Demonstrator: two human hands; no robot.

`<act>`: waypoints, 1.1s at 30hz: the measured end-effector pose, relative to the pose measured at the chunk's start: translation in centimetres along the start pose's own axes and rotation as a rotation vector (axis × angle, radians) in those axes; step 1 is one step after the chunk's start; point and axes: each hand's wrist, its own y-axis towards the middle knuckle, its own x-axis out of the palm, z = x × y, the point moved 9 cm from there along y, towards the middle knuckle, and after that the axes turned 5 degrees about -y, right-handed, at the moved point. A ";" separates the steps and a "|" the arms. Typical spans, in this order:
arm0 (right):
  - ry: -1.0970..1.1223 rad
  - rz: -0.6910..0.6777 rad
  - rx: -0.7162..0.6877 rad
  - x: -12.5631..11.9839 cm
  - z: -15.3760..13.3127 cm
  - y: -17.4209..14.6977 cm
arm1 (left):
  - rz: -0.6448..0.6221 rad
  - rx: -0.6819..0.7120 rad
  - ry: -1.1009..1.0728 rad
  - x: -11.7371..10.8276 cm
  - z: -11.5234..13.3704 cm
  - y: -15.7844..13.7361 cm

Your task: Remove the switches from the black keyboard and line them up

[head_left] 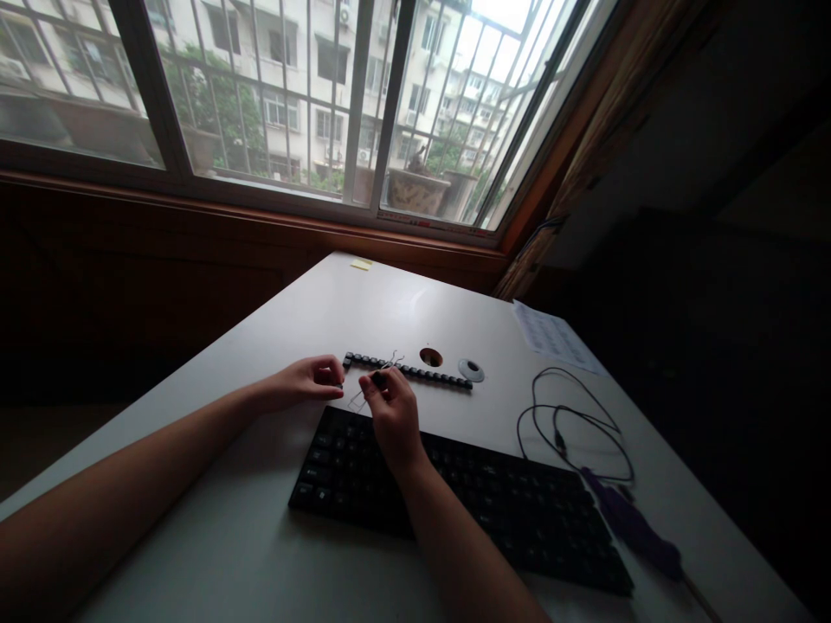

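My left hand [319, 378] rests on the table at the left end of a row of black keycaps [434, 375]. Its thumb and fingers close on a small dark piece that looks like a keycap [339, 385]. Just to the right, my right hand [394, 408] pinches a wire keycap puller [377, 377] by its dark middle; thin wire loops stick out at both ends. Below it lies a black keyboard [506, 497], partly covered by my right hand and forearm. Its upper edge shows a dark strip, too dim to make out fully.
A round cable hole [431, 356] and its grey cover [471, 370] are beyond the keycaps. A coiled black cable [577, 407], a purple duster-like thing [633, 528] and printed paper [551, 336] lie right. A yellow note [361, 265] sits near the window.
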 end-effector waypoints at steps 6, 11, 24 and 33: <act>-0.014 0.003 -0.006 0.0 0.0 -0.1 | -0.014 -0.016 0.001 0.4 0.2 0.0; -0.026 0.002 -0.009 0.0 0.2 -0.1 | -0.014 -0.009 0.022 0.3 0.0 0.0; -0.053 0.019 0.002 -0.2 0.4 0.0 | -0.013 0.006 -0.011 -0.2 0.0 0.2; -0.125 0.082 -0.017 -0.5 0.3 -0.2 | 0.013 -0.059 -0.160 -0.8 -1.1 0.1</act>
